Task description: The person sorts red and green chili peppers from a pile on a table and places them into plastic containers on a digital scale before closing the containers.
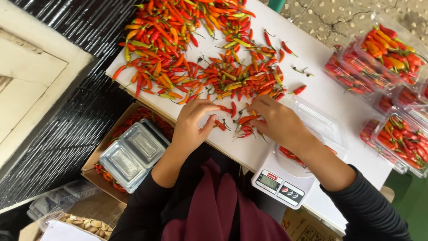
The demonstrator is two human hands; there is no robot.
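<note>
A big heap of red, orange and green chili peppers (187, 49) is spread over a white table (321, 85). My left hand (192, 122) rests at the near edge of the heap, fingers curled over a few red chilies. My right hand (276, 122) reaches in from the right and pinches an orange-red chili (246, 119) among a small loose group. Under my right forearm a clear plastic clamshell tray (318, 122) with a few chilies sits on a white digital scale (281, 180).
Filled clear trays of chilies (388, 53) are stacked at the table's right side. A cardboard box (96, 154) below the table's left edge holds chilies and a stack of empty clear trays (133, 154). A black corrugated surface (84, 107) lies left.
</note>
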